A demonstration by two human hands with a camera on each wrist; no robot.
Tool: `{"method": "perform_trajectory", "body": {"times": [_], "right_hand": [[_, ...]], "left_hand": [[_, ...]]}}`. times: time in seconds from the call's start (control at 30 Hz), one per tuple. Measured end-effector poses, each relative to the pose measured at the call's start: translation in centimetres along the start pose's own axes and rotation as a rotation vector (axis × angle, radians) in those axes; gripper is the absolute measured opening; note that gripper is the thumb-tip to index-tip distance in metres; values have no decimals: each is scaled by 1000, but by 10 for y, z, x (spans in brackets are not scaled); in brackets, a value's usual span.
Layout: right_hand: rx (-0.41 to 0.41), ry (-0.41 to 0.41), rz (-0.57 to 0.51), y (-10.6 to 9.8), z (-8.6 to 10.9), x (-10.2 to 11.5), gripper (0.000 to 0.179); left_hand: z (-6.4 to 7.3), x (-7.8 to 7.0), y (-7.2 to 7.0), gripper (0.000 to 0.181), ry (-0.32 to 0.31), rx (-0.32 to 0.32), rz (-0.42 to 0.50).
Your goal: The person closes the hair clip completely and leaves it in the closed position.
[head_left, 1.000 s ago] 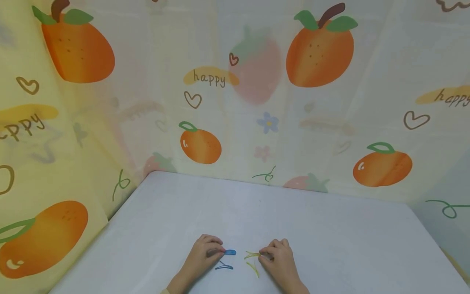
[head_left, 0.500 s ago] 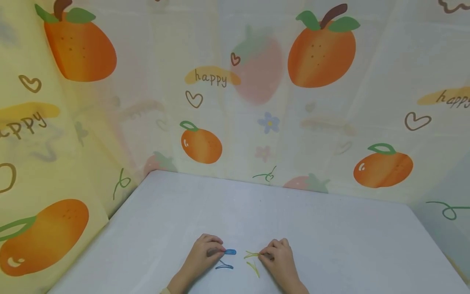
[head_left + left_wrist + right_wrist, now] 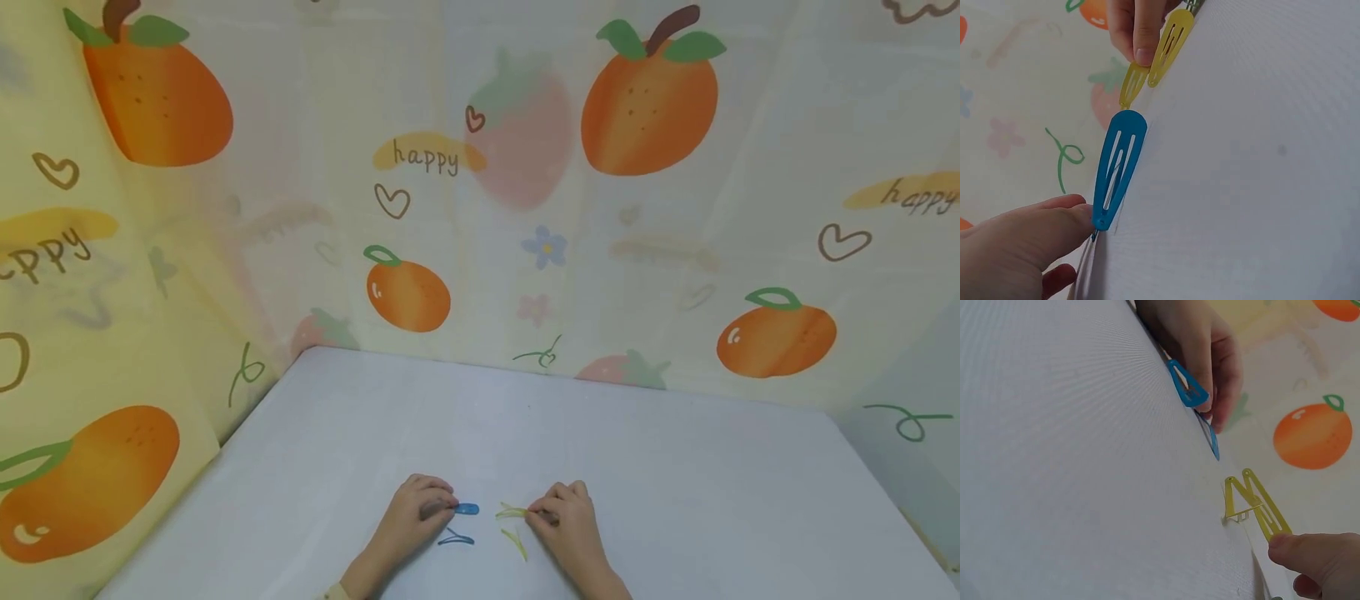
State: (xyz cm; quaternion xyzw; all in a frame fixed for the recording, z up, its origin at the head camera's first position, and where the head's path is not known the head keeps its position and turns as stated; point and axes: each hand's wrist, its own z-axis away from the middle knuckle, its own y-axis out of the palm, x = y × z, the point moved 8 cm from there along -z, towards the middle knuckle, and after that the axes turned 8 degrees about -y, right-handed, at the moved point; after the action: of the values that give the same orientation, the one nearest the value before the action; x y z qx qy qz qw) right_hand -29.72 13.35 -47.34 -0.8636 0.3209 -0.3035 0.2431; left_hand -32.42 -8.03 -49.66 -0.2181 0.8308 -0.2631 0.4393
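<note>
Two blue and two yellow snap hair clips are between the hands. My left hand [image 3: 411,518] pinches the end of one blue hair clip [image 3: 467,508], its rounded end pointing toward the other hand. A second blue hair clip [image 3: 456,539] lies popped apart on the table, closer to the body. Opposite, my right hand [image 3: 572,527] holds a yellow hair clip [image 3: 1272,515] by its wide end between thumb and finger. The other yellow hair clip [image 3: 1238,499] rests on the table beside it, its prongs spread apart. A gap separates the blue held clip from the yellow one.
All this is near the front of a white table [image 3: 360,417]. A fabric backdrop [image 3: 487,283] printed with oranges, hearts and "happy" rises behind the table and along its left side.
</note>
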Motion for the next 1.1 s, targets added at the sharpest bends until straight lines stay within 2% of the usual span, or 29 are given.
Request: {"method": "perform_trajectory", "body": {"times": [0.13, 0.23, 0.33, 0.47, 0.57, 0.67, 0.77, 0.87, 0.93, 1.1], "right_hand": [[-22, -2, -15, 0, 1, -1, 16], [-28, -2, -23, 2, 1, -2, 16], [-21, 13, -21, 3, 2, -4, 16], [-27, -5, -21, 2, 2, -2, 16], [-42, -36, -14, 0, 1, 0, 17], [-66, -61, -11, -4, 2, 1, 18], [-81, -100, -19, -6, 2, 1, 20], [-91, -134, -24, -7, 2, 1, 21], [-101, -136, -28, -7, 1, 1, 20], [-77, -80, -54, -3, 3, -3, 17]], "left_hand": [[-2, 1, -1, 18, -17, -5, -1], [-4, -4, -3, 18, 4, -26, 20], [-6, -17, -1, 19, 22, -10, 87], [-11, -38, 8, 21, 12, 62, 157], [-15, -48, 19, 26, 3, 109, 125], [-16, -50, 34, 36, -4, 140, 53], [-13, -49, 42, 37, 19, 100, -5], [-11, -49, 43, 30, 66, 15, 2], [-12, -50, 43, 26, 95, -18, 0], [-15, -53, 42, 21, 122, -22, -15]]}}
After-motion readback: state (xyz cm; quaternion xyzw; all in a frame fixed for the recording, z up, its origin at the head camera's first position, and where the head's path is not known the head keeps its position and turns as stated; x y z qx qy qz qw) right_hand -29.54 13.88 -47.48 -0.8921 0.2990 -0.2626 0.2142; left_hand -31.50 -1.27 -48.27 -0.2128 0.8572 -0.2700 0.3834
